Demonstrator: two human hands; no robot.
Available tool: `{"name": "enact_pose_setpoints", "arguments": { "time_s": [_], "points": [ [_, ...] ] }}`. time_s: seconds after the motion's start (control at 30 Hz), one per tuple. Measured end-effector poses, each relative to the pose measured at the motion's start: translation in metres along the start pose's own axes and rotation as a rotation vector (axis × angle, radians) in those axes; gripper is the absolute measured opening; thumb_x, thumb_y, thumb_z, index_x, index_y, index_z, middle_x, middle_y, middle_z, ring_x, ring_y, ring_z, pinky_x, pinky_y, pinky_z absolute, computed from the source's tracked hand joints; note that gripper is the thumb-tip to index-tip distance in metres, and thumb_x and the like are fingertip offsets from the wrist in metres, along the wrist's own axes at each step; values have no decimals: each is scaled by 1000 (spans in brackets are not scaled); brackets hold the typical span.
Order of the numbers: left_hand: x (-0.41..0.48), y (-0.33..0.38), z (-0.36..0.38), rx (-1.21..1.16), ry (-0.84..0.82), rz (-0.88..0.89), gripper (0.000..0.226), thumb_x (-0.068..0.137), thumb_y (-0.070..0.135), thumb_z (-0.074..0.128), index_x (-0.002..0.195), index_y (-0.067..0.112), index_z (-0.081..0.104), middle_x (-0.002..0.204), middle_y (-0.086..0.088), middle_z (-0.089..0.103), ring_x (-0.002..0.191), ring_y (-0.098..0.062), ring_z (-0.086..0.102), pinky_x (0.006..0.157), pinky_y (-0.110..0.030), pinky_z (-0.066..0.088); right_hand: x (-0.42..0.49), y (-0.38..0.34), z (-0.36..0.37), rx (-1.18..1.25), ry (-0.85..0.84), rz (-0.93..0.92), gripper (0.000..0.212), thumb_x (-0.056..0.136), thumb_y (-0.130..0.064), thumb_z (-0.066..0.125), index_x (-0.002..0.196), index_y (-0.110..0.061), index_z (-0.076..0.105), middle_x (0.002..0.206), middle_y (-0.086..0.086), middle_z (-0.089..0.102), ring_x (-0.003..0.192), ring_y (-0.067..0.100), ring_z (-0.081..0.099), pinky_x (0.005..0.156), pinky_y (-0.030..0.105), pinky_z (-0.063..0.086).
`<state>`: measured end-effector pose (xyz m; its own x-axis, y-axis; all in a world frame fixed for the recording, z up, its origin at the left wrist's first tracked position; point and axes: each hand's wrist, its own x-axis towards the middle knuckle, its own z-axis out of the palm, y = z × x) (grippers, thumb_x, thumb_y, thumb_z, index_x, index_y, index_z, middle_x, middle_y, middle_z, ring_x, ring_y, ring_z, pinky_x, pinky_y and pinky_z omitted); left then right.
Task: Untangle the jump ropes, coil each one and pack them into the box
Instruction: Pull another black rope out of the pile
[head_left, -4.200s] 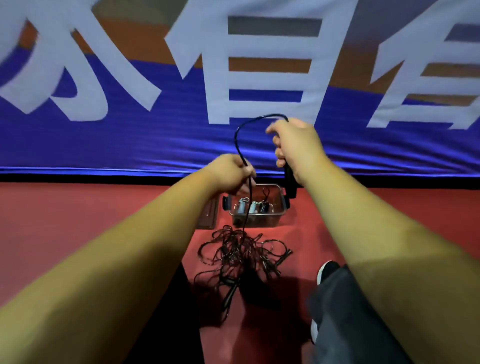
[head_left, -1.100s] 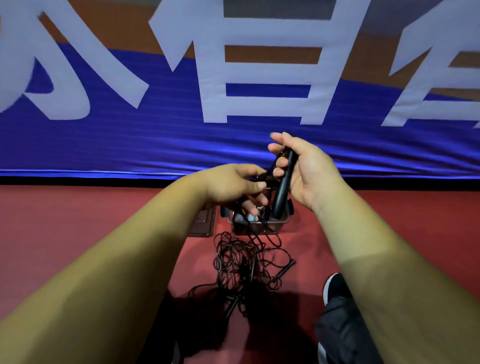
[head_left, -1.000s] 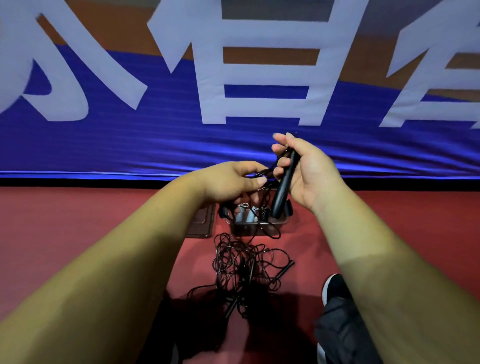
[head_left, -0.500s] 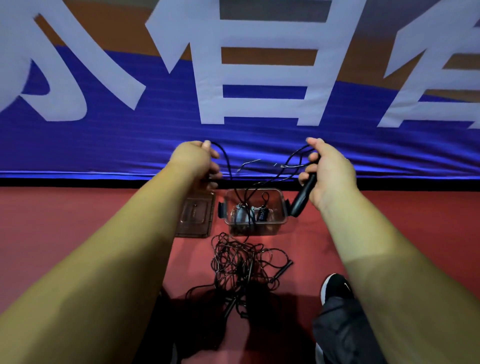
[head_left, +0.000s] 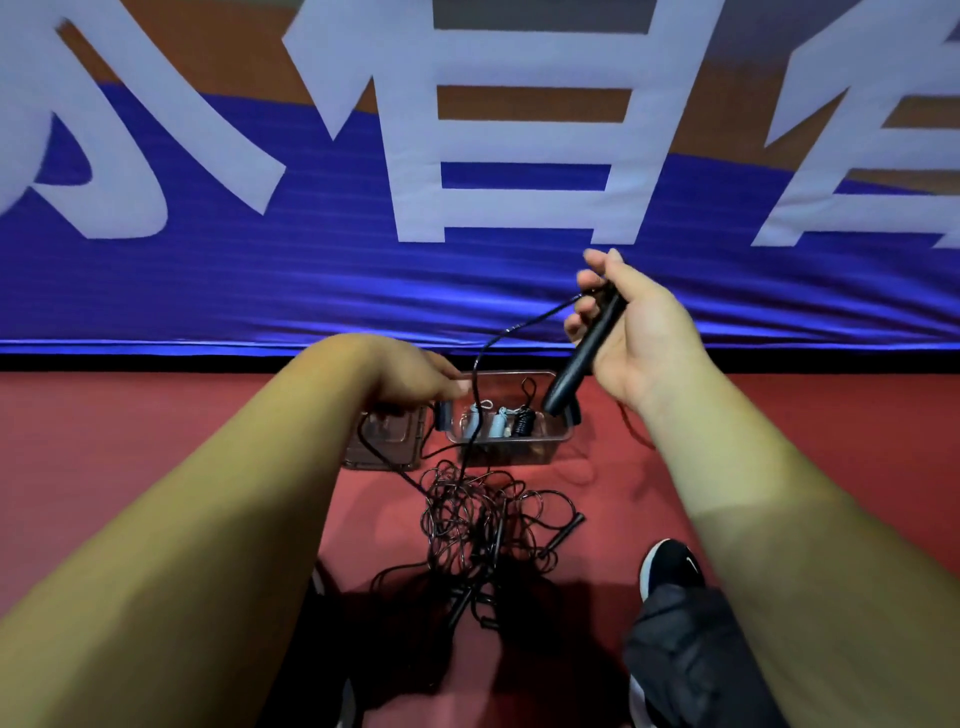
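Blue banner (head_left: 208, 291) backs red floor (head_left: 156, 441). Black tangle of jump ropes (head_left: 478, 525) lies just before clear box (head_left: 498, 454), lid (head_left: 384, 447) beside it, few coiled bundles inside. Right hand (head_left: 644, 343) raised, fingers curled round black handle (head_left: 587, 348). Cord (head_left: 493, 343) arcs from handle top down into tangle. Left hand (head_left: 415, 376) low by box's left edge; whether its fingers grip anything cannot be told. Best approach, likely: feed cord slowly hand over hand, lifting loops off pile, never yanking knots tight.

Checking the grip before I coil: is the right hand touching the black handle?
Touching. The head view shows the right hand with its fingers curled round the black handle.
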<state>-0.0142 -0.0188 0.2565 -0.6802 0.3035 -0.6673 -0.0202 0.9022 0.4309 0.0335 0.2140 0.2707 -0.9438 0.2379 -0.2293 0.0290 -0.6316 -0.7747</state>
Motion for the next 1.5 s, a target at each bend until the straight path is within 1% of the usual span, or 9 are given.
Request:
{"name": "enact_pose_setpoints", "arguments": {
  "time_s": [0.13, 0.23, 0.4, 0.63, 0.83, 1.0, 1.13, 1.33, 1.5],
  "points": [
    [-14, 12, 14, -169, -294, -31, 69, 81, 87, 46, 120, 35, 70, 92, -4, 59, 55, -12, 41, 51, -22, 37, -4, -1, 5, 127, -62, 31, 15, 111, -25, 55, 108, -14, 66, 96, 2, 78, 75, 14, 73, 68, 29, 59],
    [-19, 23, 18, -206, -408, 136, 66, 72, 94, 46, 112, 51, 75, 108, -4, 59, 62, -9, 40, 53, -23, 37, 0, -4, 2, 228, -26, 28, 16, 111, -23, 54, 106, -12, 65, 103, 6, 80, 78, 15, 76, 71, 31, 61],
    [-22, 30, 18, -472, -564, 424, 101, 82, 89, 15, 140, 24, 66, 125, -2, 62, 109, -27, 49, 93, -41, 39, 8, -1, -7, 214, 45, 46, 20, 113, -25, 50, 113, -10, 64, 116, 13, 79, 75, 13, 75, 71, 30, 62],
    [-32, 23, -8, -848, -808, 404, 145, 48, 103, 43, 143, -6, 52, 149, -36, 46, 140, -66, 33, 115, -80, 16, 14, 7, -16, -180, 167, 245, 30, 114, -33, 45, 118, -11, 64, 103, 15, 74, 35, 3, 35, 38, 18, 34],
    [-28, 27, -19, -1155, -857, 467, 136, 67, 106, 14, 159, 8, 35, 158, -45, 21, 142, -65, 32, 110, -74, 34, -2, 33, -14, -878, -136, 396, 32, 97, -20, 49, 73, -21, 69, 63, -1, 53, 44, 11, 37, 46, 24, 34],
    [-25, 20, -28, -1366, -638, 344, 132, 68, 103, 1, 157, 13, 40, 150, -44, 39, 137, -50, 51, 95, -52, 57, -3, 36, -15, -824, -293, 519, 22, 103, -26, 50, 97, -18, 69, 76, -1, 62, 49, 9, 36, 46, 22, 28],
    [-22, 9, -35, -1351, -352, 190, 136, 67, 103, -5, 142, 10, 60, 140, -40, 54, 123, -43, 65, 69, -41, 66, 0, 28, -17, -827, -212, 488, 23, 104, -21, 51, 102, -15, 73, 65, -7, 43, 50, 8, 27, 43, 23, 23],
    [-20, 0, -40, -1307, 15, 163, 135, 69, 101, -8, 131, 10, 70, 128, -22, 71, 121, -48, 65, 110, -57, 44, 8, 30, -28, -1015, 62, 375, 8, 95, -17, 66, 92, -16, 74, 65, -2, 41, 42, 11, 28, 43, 20, 23],
    [-17, -15, -43, -1926, 257, 131, 99, 98, 72, 7, 129, -2, 66, 118, -27, 73, 107, -48, 71, 96, -60, 55, 10, 27, -33, -877, 152, 432, 24, 102, -18, 48, 87, -14, 66, 55, -7, 39, 36, 7, 25, 38, 17, 21]
  ]
}}
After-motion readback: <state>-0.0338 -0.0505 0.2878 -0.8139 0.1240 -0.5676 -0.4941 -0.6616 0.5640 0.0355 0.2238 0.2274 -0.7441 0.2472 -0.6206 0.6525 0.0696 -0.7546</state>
